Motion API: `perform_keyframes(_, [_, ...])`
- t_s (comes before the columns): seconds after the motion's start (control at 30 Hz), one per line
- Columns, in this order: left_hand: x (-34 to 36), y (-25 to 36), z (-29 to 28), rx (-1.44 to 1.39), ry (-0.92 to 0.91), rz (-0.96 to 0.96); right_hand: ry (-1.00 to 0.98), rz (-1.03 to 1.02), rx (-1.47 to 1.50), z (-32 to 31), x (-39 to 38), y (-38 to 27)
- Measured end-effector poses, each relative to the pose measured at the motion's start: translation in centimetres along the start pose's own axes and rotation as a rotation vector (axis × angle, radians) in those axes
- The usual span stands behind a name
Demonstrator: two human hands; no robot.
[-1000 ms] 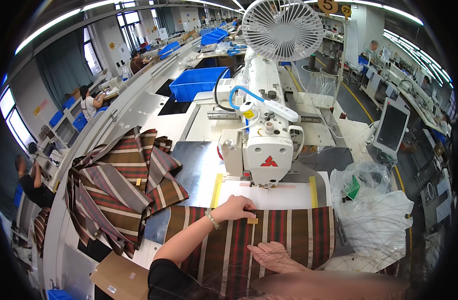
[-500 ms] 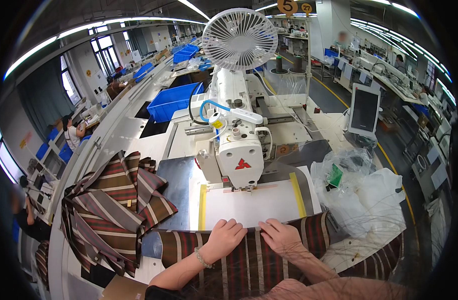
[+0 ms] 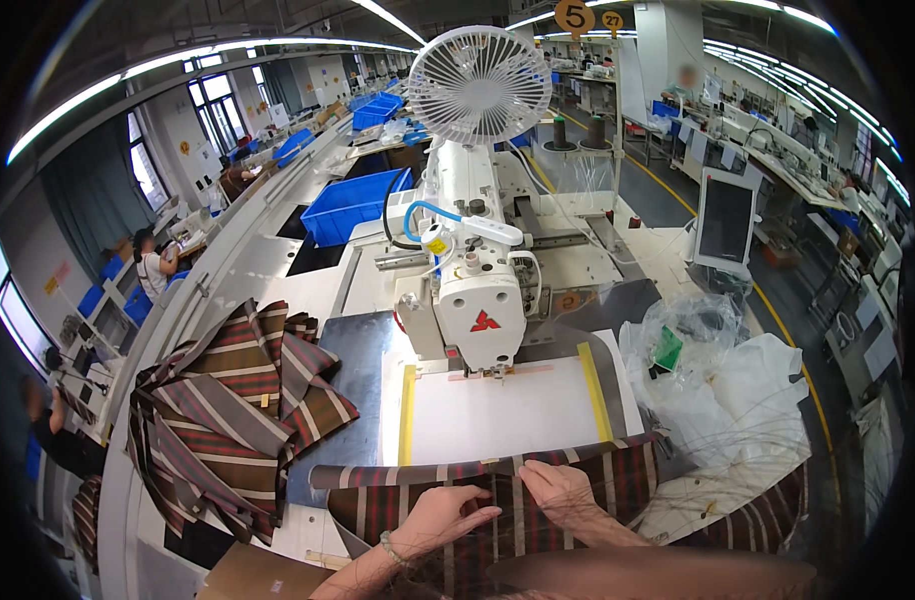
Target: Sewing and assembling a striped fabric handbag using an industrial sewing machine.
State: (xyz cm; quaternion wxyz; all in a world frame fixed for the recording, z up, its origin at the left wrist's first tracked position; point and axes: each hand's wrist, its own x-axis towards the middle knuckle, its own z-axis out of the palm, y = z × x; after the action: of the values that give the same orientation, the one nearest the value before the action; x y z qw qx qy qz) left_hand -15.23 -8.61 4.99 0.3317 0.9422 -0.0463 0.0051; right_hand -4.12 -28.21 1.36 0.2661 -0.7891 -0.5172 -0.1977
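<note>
Brown, red and cream striped cloth [image 3: 513, 525] is lying across the worktable in front of a white, block-headed sewing machine [image 3: 483, 300], its far edge folding back to show a greyish-mauve underside. At that fold, near the cloth's middle, a worker's bare right hand [image 3: 561, 494] is closing thumb and fingertips on the fabric in a narrow pinch. Just beside it, the left hand [image 3: 446, 516], its wrist wearing a pale beaded bracelet [image 3: 389, 548], is hovering over or resting on the stripes, thumb and loosely bent fingers pointing right; whether it is gripping any cloth, one cannot tell.

Beyond the fold, a flat white sheet [image 3: 498, 405] bordered by two yellow strips [image 3: 595, 395] is stretching beneath the machine head. To the left, a heap of similarly striped fabric [image 3: 228, 410] is spilling over the table, with an open brown cardboard box [image 3: 263, 575] sitting below. Crumpled clear and white plastic bags [image 3: 743, 390] are lying to the right, near a dark-screened white tablet [image 3: 726, 222]. Above, a round white fan [image 3: 481, 85] is facing the worker.
</note>
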Motion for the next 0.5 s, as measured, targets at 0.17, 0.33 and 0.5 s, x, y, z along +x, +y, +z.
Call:
perform_keyframes(0.17, [0.5, -1.8, 0.1, -0.922, -0.231, -0.348, 0.09, -0.113, -0.077, 0.2, -0.1, -0.4])
perform_keyframes(0.33, [1.1, -2.6, 0.6, -1.067, -0.107, -0.489, 0.102, -0.177, -0.026, -0.2, -0.4, -0.8])
perform_keyframes(0.5, [0.0, -2.6, 1.1, -1.097, -0.167, -0.504, 0.047, -0.217, -0.046, -1.0, -0.9, -1.2])
